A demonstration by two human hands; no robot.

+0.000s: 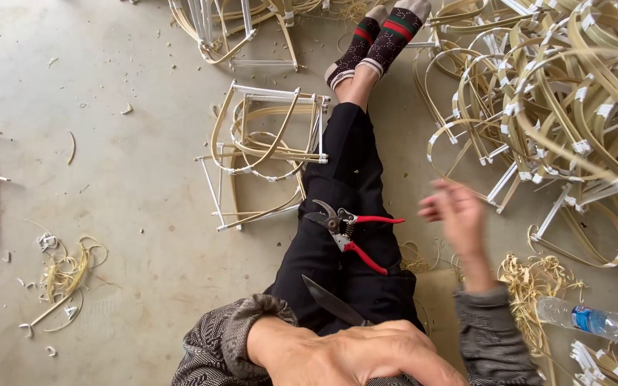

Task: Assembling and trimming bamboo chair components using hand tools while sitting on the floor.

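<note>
I sat on the floor (123,186) with my legs stretched out. My left hand (352,354) was clenched around a knife (332,302), its dark blade pointing up along my thigh, away from my body. My right hand (455,218) was out to the side, blurred, fingers loosely spread and grasping nothing, reaching toward the pile of frames (574,100) on my right. The pruners (348,232), red-handled and standing open, lay across my lap between the two hands. One frame (266,154) stood by itself just beside my left leg; a bottle (591,320) lay near my right sleeve.

I judged that the reach wanted care: the blade should stay pointed away and low while the free hand crossed, and the pruners could slide off my leg if I shifted. Taking a loose frame from the pile's near edge seemed wiser than tugging one out of the tangle.
</note>
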